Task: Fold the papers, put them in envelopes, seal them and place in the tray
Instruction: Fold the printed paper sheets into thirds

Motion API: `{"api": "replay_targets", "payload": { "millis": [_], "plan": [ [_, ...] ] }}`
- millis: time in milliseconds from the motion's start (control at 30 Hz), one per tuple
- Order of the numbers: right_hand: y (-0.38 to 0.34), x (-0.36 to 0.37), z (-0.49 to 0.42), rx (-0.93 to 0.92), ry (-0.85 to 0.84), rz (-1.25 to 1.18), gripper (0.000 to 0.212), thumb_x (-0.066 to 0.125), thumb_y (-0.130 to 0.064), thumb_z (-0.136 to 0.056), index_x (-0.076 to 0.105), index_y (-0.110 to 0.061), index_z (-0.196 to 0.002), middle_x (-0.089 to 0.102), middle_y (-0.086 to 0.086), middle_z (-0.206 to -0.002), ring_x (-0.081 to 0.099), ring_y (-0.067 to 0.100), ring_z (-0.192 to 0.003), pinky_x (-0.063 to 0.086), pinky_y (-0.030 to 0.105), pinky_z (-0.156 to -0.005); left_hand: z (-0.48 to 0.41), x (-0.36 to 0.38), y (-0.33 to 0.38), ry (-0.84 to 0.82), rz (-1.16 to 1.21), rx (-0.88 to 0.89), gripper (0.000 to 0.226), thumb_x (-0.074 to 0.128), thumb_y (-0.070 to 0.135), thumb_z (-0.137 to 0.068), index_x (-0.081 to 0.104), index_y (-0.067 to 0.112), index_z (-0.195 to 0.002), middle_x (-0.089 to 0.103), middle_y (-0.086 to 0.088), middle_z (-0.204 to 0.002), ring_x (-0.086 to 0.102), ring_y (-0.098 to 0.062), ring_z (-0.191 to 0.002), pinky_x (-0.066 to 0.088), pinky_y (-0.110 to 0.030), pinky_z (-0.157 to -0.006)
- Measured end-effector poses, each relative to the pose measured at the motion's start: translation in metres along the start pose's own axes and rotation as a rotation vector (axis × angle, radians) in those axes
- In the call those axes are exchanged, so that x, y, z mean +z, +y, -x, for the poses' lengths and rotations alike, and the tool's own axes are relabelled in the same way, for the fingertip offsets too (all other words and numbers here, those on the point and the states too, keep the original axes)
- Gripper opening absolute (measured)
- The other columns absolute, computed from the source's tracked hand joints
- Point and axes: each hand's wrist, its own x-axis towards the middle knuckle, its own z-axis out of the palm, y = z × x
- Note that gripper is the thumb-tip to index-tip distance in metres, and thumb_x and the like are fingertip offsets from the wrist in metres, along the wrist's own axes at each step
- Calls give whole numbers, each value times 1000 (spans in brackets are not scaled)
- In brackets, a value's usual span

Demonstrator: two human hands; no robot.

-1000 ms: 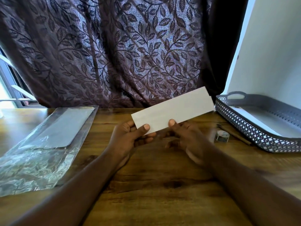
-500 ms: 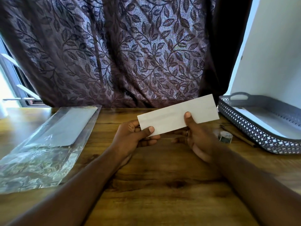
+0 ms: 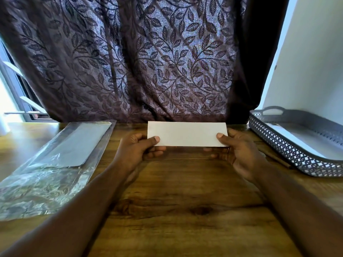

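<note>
Head view: the envelope [image 3: 187, 133], tilted a moment ago, is now level above the bench [image 3: 185, 201]. The left hand [image 3: 137, 149] pinches its 9 o'clock end. The right hand [image 3: 239, 151] has slid from the middle to pinch the 3 o'clock end. It is probably bound next for the tray [image 3: 278, 144] at 3 o'clock.

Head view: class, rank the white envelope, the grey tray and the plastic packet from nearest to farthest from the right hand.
1. white envelope, pinched in the right hand itself.
2. grey tray, on the table to its right.
3. plastic packet, far left, past the left hand.
</note>
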Motion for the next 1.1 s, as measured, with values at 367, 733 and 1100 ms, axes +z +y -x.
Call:
{"api": "replay_targets", "payload": {
  "millis": [367,733,1100],
  "plan": [
    [7,23,5,-26,-2,19,27,55,-24,-103,61,-5,-120,77,15,-90,71,25,-61,53,30,-50,28,37,-6,-104,450,83,44,67,30,-80,67,12,-120,75,-10,-113,73,-24,-103,63,-29,-71],
    [13,43,13,-121,49,38,25,54,-21,-104,58,-4,-123,76,20,-95,70,28,-59,53,33,-51,32,46,-25,-176,315,-29,43,78,14,-77,67,-1,-116,70,-22,-119,71,-32,-106,56,-42,-96],
    [16,49,15,-131,-85,91,21,58,-17,-101,60,-15,-122,77,13,-107,72,30,-61,54,30,-51,25,43,-18,5,337,-27,29,67,6,-90,62,15,-117,77,-10,-106,75,-25,-98,62,-33,-70]
  ]
}}
